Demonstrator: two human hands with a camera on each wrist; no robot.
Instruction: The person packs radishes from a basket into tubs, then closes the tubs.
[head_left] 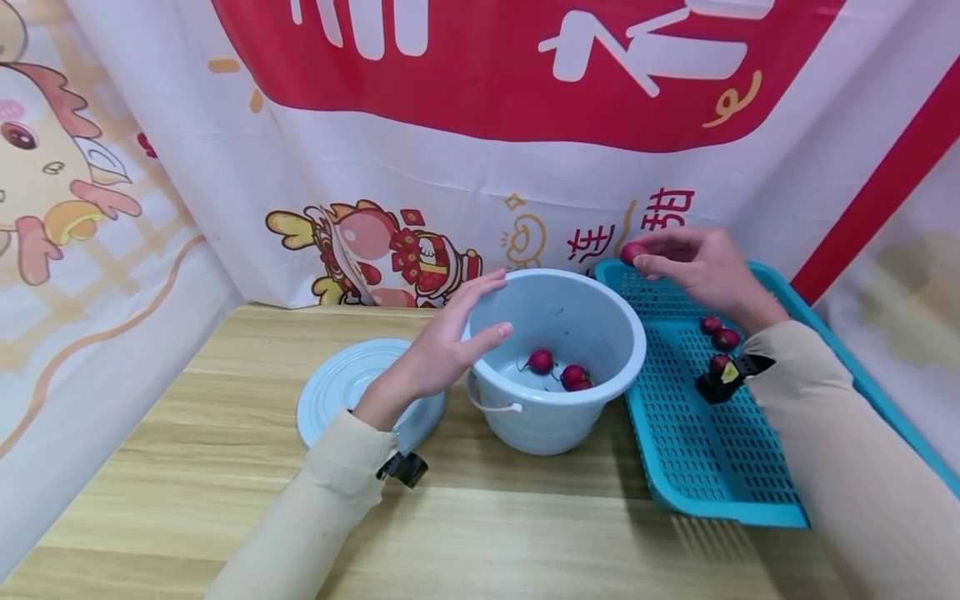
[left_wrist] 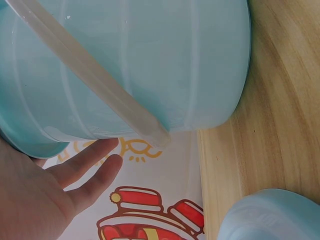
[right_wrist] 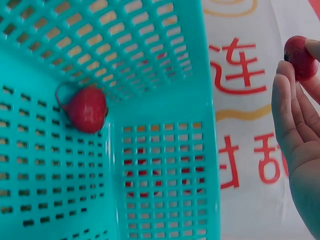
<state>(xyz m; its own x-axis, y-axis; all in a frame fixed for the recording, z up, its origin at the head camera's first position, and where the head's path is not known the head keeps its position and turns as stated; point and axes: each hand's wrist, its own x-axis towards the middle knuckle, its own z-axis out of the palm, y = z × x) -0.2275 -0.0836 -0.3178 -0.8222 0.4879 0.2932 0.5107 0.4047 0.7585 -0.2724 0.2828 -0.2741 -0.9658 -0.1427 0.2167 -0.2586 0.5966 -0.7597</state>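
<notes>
Between the thumb and fingers of my right hand (head_left: 705, 267) is a small red radish (head_left: 633, 253), held above the back-left corner of a teal basket (head_left: 678, 505). The right wrist view also shows this pinched radish (right_wrist: 300, 57), beyond the basket's wall. My left hand (head_left: 442, 346) is at the left rim of a light blue bucket (head_left: 543, 425), fingers extended and thumb apart. In the left wrist view its fingers lie beside the bucket wall (left_wrist: 165, 60); whether they touch it I cannot tell. Several radishes (head_left: 540, 361) lie on the bucket's bottom.
Several more radishes (head_left: 725, 338) lie in the basket, partly hidden by the right wrist. A round blue lid (head_left: 330, 392) lies flat on the wooden table (head_left: 172, 467), left of the bucket. The bucket's handle (left_wrist: 95, 77) hangs down. A printed cloth (head_left: 465, 183) hangs behind.
</notes>
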